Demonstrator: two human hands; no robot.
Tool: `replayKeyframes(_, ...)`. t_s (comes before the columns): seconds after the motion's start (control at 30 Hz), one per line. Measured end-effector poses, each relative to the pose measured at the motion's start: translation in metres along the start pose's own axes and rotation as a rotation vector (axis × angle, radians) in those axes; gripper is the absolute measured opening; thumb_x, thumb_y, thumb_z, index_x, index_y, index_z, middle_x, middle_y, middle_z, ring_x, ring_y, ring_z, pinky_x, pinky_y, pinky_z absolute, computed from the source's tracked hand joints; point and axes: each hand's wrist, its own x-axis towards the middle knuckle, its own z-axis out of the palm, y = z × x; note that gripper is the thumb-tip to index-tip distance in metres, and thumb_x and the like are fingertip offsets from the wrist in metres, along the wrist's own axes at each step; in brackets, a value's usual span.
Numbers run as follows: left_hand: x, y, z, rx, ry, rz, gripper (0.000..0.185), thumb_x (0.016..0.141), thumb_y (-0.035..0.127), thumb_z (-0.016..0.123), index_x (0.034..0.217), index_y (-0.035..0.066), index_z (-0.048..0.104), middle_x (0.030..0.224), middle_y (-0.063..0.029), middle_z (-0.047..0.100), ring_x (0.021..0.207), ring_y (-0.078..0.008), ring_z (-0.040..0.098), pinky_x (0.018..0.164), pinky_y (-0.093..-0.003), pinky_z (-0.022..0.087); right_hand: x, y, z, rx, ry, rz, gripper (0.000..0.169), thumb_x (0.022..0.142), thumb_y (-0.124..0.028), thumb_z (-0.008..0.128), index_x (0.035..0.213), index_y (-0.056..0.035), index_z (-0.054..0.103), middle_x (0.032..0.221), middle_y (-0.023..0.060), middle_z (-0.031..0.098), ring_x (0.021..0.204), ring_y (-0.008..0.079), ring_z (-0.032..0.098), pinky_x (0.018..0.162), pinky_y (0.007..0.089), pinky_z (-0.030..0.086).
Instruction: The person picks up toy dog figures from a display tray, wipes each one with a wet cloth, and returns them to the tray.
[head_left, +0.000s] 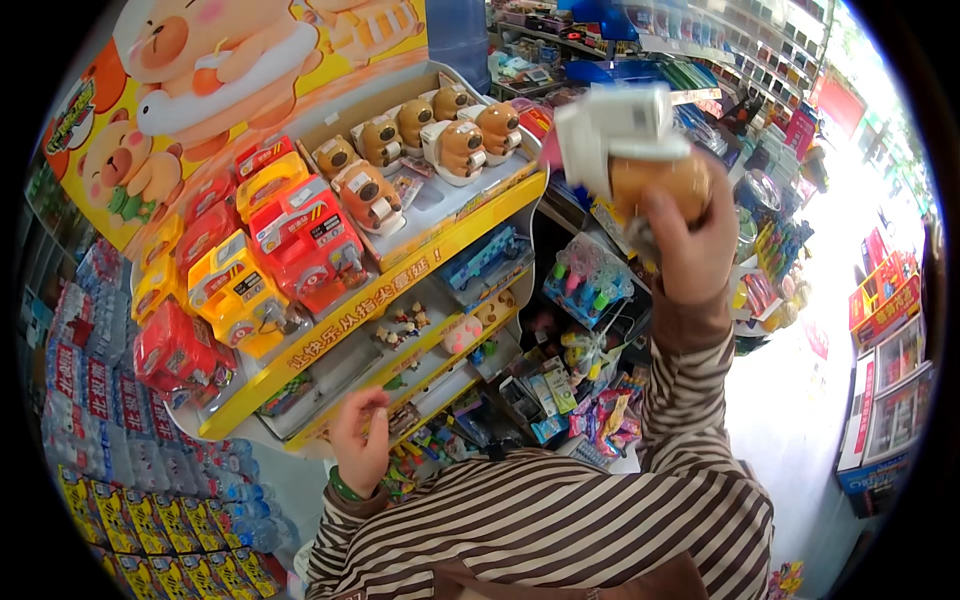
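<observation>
My right hand (690, 232) is raised at the upper right, gripping a brown and white toy (652, 180). The toy is blurred by motion and looks like the capybara figures on the display, with its white part uppermost. Lower down, my left hand (361, 439) hangs before the front of the display shelf (315, 352), fingers loosely curled and thumb apart, with nothing seen in it. On the top tier stand several capybara figures on white toilet-shaped bases (461, 150). To their left are red toy vehicles (304, 240) and yellow toy vehicles (236, 292).
Packs of bottled water (112, 397) are stacked at the left. Lower tiers hold small figurines (405, 326) and boxed toys (484, 262). Bagged goods (607, 420) crowd the right of the shelf. Beyond my right arm runs a bright floor (780, 405), with boxes (889, 397) at its far side.
</observation>
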Motion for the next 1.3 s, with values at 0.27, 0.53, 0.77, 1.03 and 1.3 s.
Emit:
replayKeyframes(0.27, 0.042, 0.026, -0.031, 0.798, 0.109, 0.569, 0.022, 0.071, -0.004, 0.047, 0.092, 0.000, 0.054, 0.093, -0.0141, 0.056, 0.090, -0.0341, 0.051, 0.084, -0.0445, 0.040, -0.056, 0.062, -0.050, 0.198, -0.406, 0.450, 0.060, 0.065, -0.023, 0.071, 0.110, 0.0045, 0.043, 0.099, 0.0100, 0.054, 0.088, 0.0153, 0.055, 0.077, 0.0276, 0.045)
replayKeyframes(0.53, 0.049, 0.002, -0.033, 1.014, 0.247, 0.496, 0.016, 0.074, 0.000, 0.042, 0.088, 0.001, 0.051, 0.094, -0.0163, 0.053, 0.097, -0.0357, 0.046, 0.090, -0.0504, 0.037, -0.080, 0.138, -0.057, 0.442, -0.544, 0.797, 0.071, 0.058, -0.036, 0.080, 0.106, 0.0045, 0.045, 0.091, 0.0087, 0.058, 0.082, 0.0145, 0.058, 0.073, 0.0259, 0.046)
replayKeyframes(0.77, 0.054, -0.016, -0.028, 1.063, 0.395, 0.530, 0.011, 0.076, 0.003, 0.043, 0.084, 0.006, 0.050, 0.090, -0.0106, 0.052, 0.094, -0.0305, 0.045, 0.084, -0.0430, 0.037, -0.075, 0.175, -0.047, 0.420, -0.770, 0.852, 0.069, 0.056, -0.037, 0.082, 0.102, 0.0030, 0.050, 0.088, 0.0080, 0.061, 0.079, 0.0139, 0.059, 0.072, 0.0258, 0.046)
replayKeyframes(1.03, 0.058, -0.004, -0.022, 1.045, 0.371, 0.435, 0.012, 0.072, 0.000, 0.046, 0.083, 0.004, 0.048, 0.088, -0.0106, 0.051, 0.090, -0.0310, 0.047, 0.079, -0.0406, 0.040, -0.044, 0.159, -0.032, 0.579, -0.633, 0.787, 0.074, 0.054, -0.040, 0.083, 0.103, 0.0043, 0.049, 0.091, 0.0086, 0.060, 0.080, 0.0139, 0.058, 0.072, 0.0258, 0.046)
replayKeyframes(1.3, 0.066, -0.002, -0.022, 0.936, 0.378, 0.524, 0.015, 0.067, -0.008, 0.045, 0.078, -0.001, 0.052, 0.085, -0.0146, 0.054, 0.084, -0.0328, 0.051, 0.078, -0.0416, 0.041, 0.018, 0.081, 0.013, 0.497, -0.295, 0.442, 0.073, 0.058, -0.036, 0.078, 0.108, 0.0049, 0.044, 0.098, 0.0101, 0.057, 0.089, 0.0176, 0.057, 0.080, 0.0291, 0.045)
